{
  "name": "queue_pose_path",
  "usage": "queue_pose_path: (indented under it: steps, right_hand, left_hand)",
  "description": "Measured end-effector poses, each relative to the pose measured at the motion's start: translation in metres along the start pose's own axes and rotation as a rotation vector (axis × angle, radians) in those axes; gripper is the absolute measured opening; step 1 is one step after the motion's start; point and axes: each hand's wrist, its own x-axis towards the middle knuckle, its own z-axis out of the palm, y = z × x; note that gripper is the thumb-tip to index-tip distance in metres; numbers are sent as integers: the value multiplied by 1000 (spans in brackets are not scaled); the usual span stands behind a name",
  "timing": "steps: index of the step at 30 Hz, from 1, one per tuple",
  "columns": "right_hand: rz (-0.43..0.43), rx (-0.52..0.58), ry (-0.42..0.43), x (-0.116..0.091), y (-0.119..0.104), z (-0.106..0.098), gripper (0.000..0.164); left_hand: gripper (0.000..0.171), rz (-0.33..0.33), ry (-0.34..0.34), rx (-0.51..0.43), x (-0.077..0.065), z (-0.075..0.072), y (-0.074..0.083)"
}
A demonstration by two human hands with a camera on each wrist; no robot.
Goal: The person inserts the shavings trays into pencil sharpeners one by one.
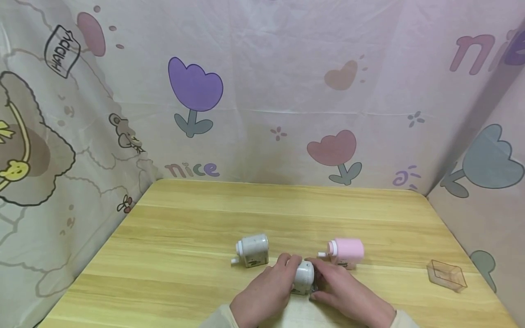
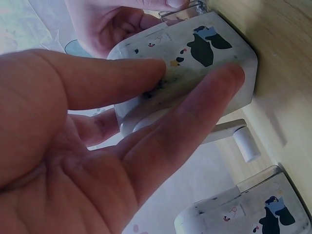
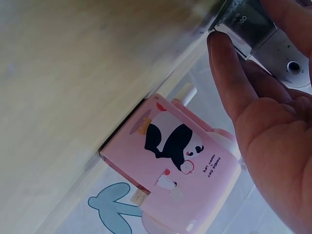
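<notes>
A white hand-crank pencil sharpener [image 1: 304, 276] with a panda print stands at the front middle of the table, between both hands. My left hand [image 1: 266, 288] holds its body, and fingers lie along its printed side [image 2: 202, 46] in the left wrist view. At its right end, my right hand [image 1: 348, 289] pinches a see-through shavings drawer [image 3: 247, 23], seen at the top of the right wrist view. How far the drawer sits in the body is hidden by the fingers. A pink sharpener [image 1: 350, 250] stands just beyond my right hand. Behind my left hand is another white sharpener [image 1: 255, 249].
An open, see-through tinted box [image 1: 446, 275] lies near the table's right edge. The wood-grain table [image 1: 184, 218] is bordered by printed cloth [image 1: 262, 91] at the back and on both sides.
</notes>
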Motion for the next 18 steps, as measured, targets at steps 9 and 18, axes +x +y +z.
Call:
queue_pose_path:
  steps: [9,18]
  right_hand:
    - [-17,7,19,2,1,1,67]
    - [2,34,-15,5,1,0,70]
  left_hand:
    - [40,7,14,2,0,1,0]
    - [40,-7,-2,-7,1,1,1]
